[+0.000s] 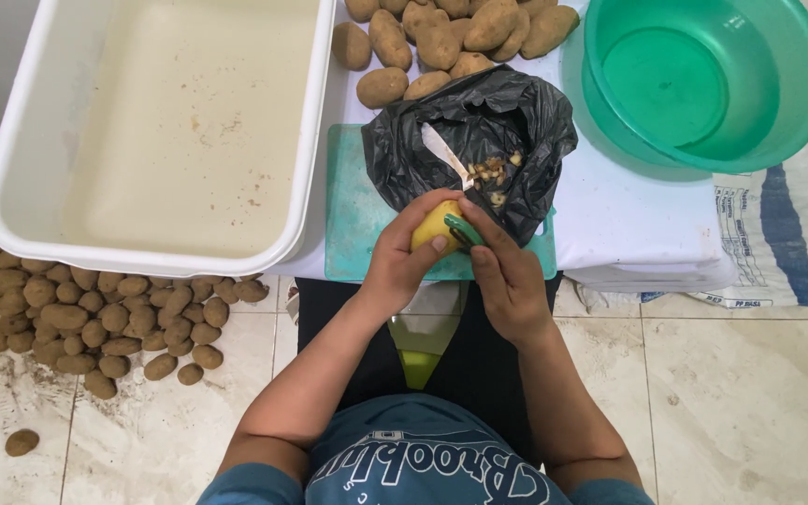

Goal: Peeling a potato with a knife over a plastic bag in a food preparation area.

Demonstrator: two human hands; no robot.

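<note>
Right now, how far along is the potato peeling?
Early, by the look of it. Done: the white tub and green basin hold no peeled potatoes, though peelings lie in the black bag. In hand: the left hand holds a mostly yellow potato; the right hand works a green peeler. Left: unpeeled potatoes on the table and the floor pile.

Kitchen prep area: potatoes (95, 323); basins (703, 79)

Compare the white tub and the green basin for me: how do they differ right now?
The white tub is rectangular and sits at the left; the green basin is round and sits at the right. The white tub looks larger and holds cloudy, pale liquid; the green basin's liquid looks clear. Both are open-topped and hold no potatoes.
</note>
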